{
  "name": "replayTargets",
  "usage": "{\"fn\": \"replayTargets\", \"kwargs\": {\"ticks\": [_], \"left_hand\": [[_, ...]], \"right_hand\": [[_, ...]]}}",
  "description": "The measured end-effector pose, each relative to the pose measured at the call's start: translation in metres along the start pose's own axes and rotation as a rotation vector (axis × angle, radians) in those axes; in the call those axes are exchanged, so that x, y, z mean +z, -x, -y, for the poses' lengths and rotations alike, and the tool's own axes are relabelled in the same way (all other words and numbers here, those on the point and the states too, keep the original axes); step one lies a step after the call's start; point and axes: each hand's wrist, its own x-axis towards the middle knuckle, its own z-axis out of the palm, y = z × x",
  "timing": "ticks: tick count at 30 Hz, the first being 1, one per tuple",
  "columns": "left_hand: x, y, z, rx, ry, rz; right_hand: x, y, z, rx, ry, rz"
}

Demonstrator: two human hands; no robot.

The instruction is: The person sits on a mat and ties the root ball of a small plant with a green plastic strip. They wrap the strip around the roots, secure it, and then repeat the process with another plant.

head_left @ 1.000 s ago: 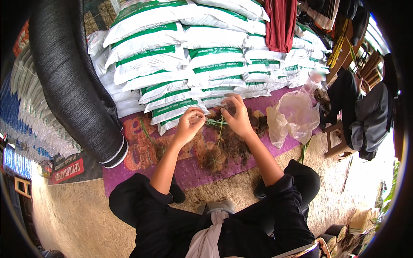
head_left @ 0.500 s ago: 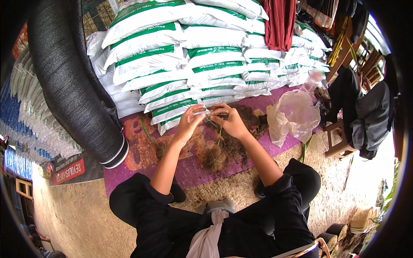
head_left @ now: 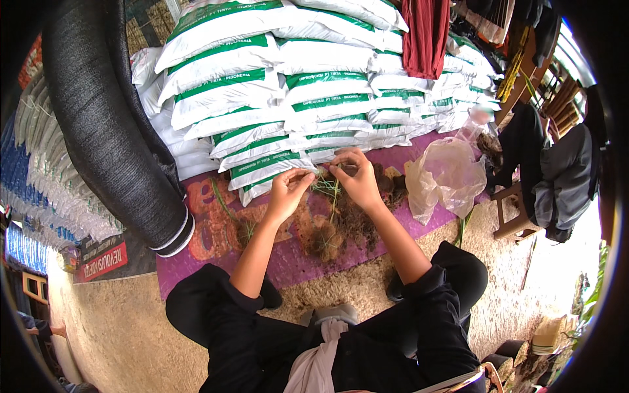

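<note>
My left hand (head_left: pixel 290 192) and my right hand (head_left: pixel 358 179) are raised in front of me over a purple banner, fingertips pinched. Between them hang thin green strands (head_left: pixel 325 186), tangled like string; both pinches appear to hold their ends. Just below lies a round brown fibrous ball (head_left: pixel 326 243) with thin green lines over it. A smaller brown clump (head_left: pixel 246 232) with a long green leaf rests left of it, partly behind my left forearm. Dark loose roots and soil (head_left: pixel 359 226) are spread beside my right forearm.
White and green sacks (head_left: pixel 327 85) are stacked beyond the purple banner (head_left: pixel 196 262). A crumpled clear plastic bag (head_left: pixel 445 177) lies right. A black mesh roll (head_left: pixel 105 118) leans at left. Another person in dark trousers (head_left: pixel 563 177) sits at right by a wooden stool (head_left: pixel 517 219).
My hands have moved apart, the left one down and left, the right slightly up. The green strands between them now show more plainly.
</note>
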Motion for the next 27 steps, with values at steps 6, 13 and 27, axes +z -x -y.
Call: {"fn": "replayTargets", "kwargs": {"ticks": [6,13,27], "left_hand": [[0.004,0.003,-0.004,0.015,-0.075,0.023],[0.007,0.005,-0.001,0.014,-0.075,0.041],[-0.015,0.0,0.008,0.057,-0.053,-0.026]], "right_hand": [[0.0,0.003,0.011,-0.126,0.121,0.132],[0.005,0.007,0.016,-0.08,0.08,0.163],[-0.004,0.0,0.009,-0.066,0.051,0.064]]}}
